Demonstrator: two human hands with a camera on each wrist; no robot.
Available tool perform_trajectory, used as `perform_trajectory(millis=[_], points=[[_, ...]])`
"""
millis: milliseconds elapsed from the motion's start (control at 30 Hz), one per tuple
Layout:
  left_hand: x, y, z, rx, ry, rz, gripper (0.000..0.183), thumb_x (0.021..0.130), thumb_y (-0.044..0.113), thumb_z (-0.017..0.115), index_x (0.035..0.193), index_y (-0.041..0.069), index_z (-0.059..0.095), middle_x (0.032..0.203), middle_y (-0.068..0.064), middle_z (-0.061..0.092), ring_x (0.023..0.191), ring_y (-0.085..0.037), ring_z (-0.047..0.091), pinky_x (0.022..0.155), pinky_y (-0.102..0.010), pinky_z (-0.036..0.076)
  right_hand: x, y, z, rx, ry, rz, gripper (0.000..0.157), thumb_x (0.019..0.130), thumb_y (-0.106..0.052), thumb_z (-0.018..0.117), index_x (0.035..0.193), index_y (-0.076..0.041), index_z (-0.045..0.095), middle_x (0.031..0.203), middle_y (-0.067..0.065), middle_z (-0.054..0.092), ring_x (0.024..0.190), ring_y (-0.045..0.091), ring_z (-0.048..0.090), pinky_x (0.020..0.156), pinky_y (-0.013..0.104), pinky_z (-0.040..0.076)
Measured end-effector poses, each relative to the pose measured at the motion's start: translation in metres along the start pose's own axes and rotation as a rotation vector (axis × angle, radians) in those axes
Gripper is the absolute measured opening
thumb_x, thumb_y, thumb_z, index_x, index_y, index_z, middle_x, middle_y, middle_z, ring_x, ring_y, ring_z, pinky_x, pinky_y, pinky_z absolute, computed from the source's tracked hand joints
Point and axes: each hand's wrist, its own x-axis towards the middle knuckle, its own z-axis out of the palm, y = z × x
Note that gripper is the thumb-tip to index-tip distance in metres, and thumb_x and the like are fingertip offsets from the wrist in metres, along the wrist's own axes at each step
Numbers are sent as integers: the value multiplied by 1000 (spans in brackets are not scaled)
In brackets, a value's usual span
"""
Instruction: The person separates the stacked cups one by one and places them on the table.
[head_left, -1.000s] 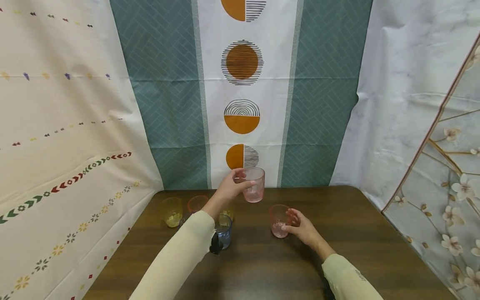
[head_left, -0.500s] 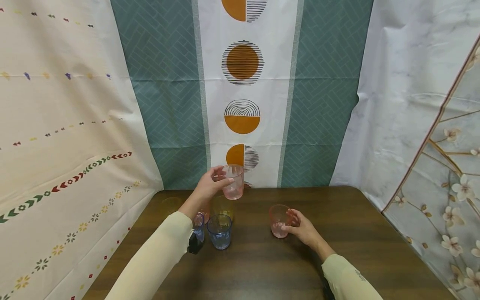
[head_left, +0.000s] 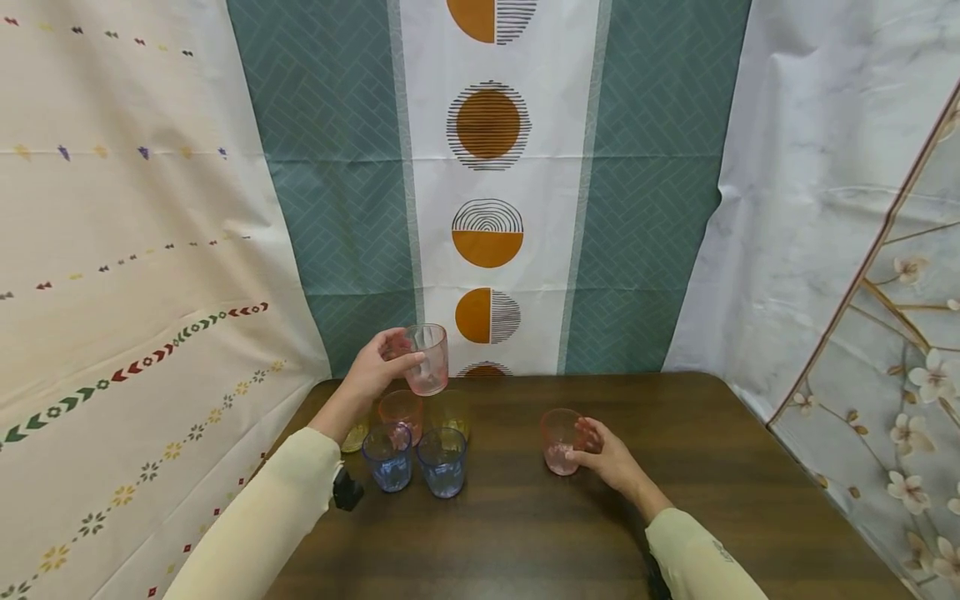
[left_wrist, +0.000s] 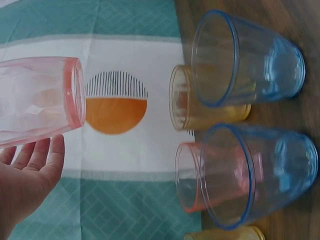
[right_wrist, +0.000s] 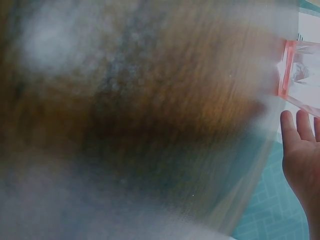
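My left hand [head_left: 372, 369] grips a clear pink tumbler [head_left: 431, 363] and holds it up off the table, over the back of a group of glasses. In the left wrist view this tumbler [left_wrist: 37, 100] appears sideways above the fingers. Toward the right, my right hand [head_left: 613, 462] holds another pink tumbler [head_left: 558, 450] by its side; it stands upright on the table. Two blue tumblers, one [head_left: 388, 467] left of the other [head_left: 442, 471], stand at the front of the group. Behind them are a third pink tumbler [head_left: 400, 407] and a yellow one [head_left: 456, 410].
Another yellow tumbler [head_left: 352, 438] is partly hidden by the left forearm. The dark wooden table [head_left: 510, 533] ends at a patterned curtain [head_left: 637, 275] behind, with more cloth hanging on both sides. Most of the right wrist view is blurred.
My left hand has moved left with its pink tumbler, from the middle of the table to over the grouped glasses. The right hand and its tumbler have stayed in place.
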Motion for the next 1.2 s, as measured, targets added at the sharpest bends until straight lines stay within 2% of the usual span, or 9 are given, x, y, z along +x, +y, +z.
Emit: perform_trajectory(millis=[100, 200, 300, 400, 500, 700, 833, 1067, 1200], points=[[-5, -2, -11, -24, 9, -2, 78, 91, 28, 74, 152, 5, 31, 144, -18, 43, 133, -33, 42, 107, -47, 39, 0, -2, 1, 5, -2, -6, 74, 89, -11, 75, 148, 8, 33, 147, 27, 43, 130, 43, 47, 104, 53, 42], [-10, -5, -23, -38, 27, -1, 77, 92, 25, 72, 153, 4, 29, 147, -19, 42, 132, -31, 42, 104, -37, 42, -1, -4, 2, 8, -2, -10, 73, 90, -8, 74, 147, 10, 32, 147, 30, 42, 131, 46, 45, 105, 56, 40], [-15, -10, -35, -61, 46, 2, 75, 94, 22, 70, 153, 2, 27, 147, -20, 41, 126, -24, 46, 94, -26, 48, -1, -5, 3, 25, 1, -4, 73, 89, -4, 73, 146, 12, 31, 146, 32, 41, 130, 48, 44, 105, 58, 38], [-22, -13, -46, -72, 62, 3, 74, 95, 18, 68, 152, 0, 26, 147, -21, 40, 119, -16, 49, 86, -19, 50, -1, -5, 4, 30, -3, 0, 73, 89, -4, 73, 147, 12, 31, 147, 32, 41, 130, 48, 44, 105, 58, 39], [-29, -17, -58, -54, 71, 0, 74, 96, 18, 67, 153, 0, 24, 147, -21, 39, 117, -13, 47, 84, -17, 49, 0, -3, 4, 27, -5, 2, 74, 89, -7, 74, 148, 9, 31, 147, 29, 42, 131, 45, 46, 105, 55, 40], [-44, -25, -78, -7, 87, -4, 76, 97, 20, 65, 154, -1, 20, 149, -23, 36, 130, -28, 39, 83, -14, 47, 0, 2, 1, 19, 0, 12, 76, 88, -13, 77, 148, 6, 33, 147, 26, 44, 131, 43, 47, 105, 53, 41], [-52, -34, -90, 44, 116, -1, 76, 96, 19, 66, 153, -4, 21, 147, -25, 37, 130, -32, 40, 83, -12, 46, 1, 2, 1, 15, 0, 26, 77, 87, -14, 77, 148, 5, 35, 148, 25, 44, 131, 41, 47, 105, 52, 41], [-65, -48, -108, 121, 140, -36, 79, 96, 23, 67, 155, -3, 20, 147, -25, 38, 125, -23, 44, 83, -9, 44, 1, 0, 2, -11, 10, 18, 76, 88, -14, 77, 147, 6, 35, 146, 25, 46, 130, 42, 49, 105, 52, 42], [-71, -57, -114, 141, 160, -35, 79, 95, 21, 68, 153, -6, 22, 145, -28, 40, 117, -13, 48, 83, -9, 44, 0, -1, 2, -7, 9, 26, 76, 87, -13, 77, 148, 6, 35, 147, 25, 45, 130, 41, 48, 104, 51, 42]])
